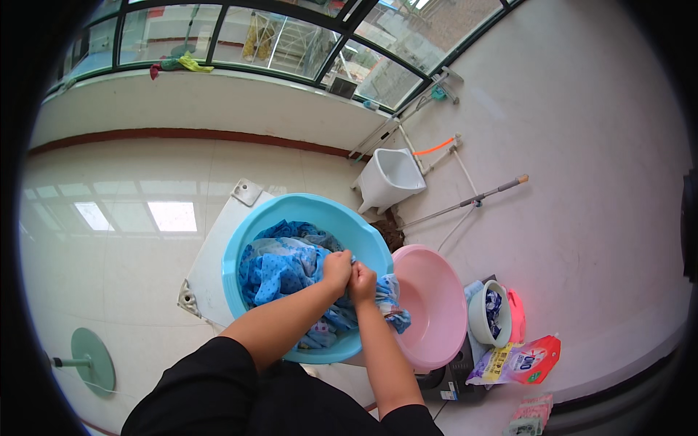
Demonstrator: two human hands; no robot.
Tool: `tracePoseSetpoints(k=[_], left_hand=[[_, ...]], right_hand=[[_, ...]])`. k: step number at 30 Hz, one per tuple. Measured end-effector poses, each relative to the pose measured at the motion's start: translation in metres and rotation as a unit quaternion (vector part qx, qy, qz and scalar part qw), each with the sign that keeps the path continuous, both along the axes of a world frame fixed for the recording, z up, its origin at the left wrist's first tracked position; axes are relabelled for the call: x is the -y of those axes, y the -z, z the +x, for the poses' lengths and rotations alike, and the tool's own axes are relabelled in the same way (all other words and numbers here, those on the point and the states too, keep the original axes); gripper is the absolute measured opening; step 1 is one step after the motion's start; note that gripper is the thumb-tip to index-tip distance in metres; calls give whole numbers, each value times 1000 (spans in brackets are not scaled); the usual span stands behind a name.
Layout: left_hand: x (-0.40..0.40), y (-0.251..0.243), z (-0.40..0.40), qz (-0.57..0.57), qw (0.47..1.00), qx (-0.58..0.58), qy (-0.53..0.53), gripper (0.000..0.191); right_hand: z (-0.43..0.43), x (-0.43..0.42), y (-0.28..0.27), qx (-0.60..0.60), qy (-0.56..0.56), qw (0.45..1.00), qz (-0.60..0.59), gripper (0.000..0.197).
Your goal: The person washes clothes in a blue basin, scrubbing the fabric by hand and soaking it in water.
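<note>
A large light-blue plastic basin (pixel 305 204) holds a heap of wet-looking blue patterned fabric (pixel 283 272). Above its right part, my left hand (pixel 337 270) and my right hand (pixel 362 282) are closed side by side on the fabric, with only a small bit of it showing between the fists. Part of the cloth (pixel 393 305) hangs over the basin's right rim. That part reaches over the edge of a pink plastic basin (pixel 436 305), whose visible inside shows no cloth. The basin's underside is hidden; a white stand (pixel 210 272) shows beside it.
A small pale basin with dark cloth (pixel 492 316) and an Omo detergent pouch (pixel 518 362) are at the right. Beyond the basins stand a white mop sink (pixel 390 177) and a mop with a grey handle (pixel 463 203). A green round base (pixel 92 359) is at lower left.
</note>
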State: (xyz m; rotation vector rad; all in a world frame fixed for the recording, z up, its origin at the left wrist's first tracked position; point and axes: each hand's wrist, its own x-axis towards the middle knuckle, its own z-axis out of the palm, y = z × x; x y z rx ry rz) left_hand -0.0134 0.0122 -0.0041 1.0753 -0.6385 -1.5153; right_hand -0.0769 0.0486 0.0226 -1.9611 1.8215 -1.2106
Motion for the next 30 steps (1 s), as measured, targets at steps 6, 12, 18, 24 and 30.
tracePoseSetpoints(k=[6,12,18,24,30], left_hand=[[-17,15,-1,-141,901,390,128,33],[-11,50,-2,-235,754,526,316,24],[-14,42,-4,-189,755,510,366,23],[0,62,-7,-223,768,512,313,23],[-2,35,-1,-98,940,259,200,31]], right_hand=[[-19,4,26,-288,154,917,228,30],[-29,9,63,-372,88,836,393,23],[-40,6,72,-399,75,807,430,24],[-17,4,27,-318,117,883,324,24],[-15,5,14,45,7,998,50,30]])
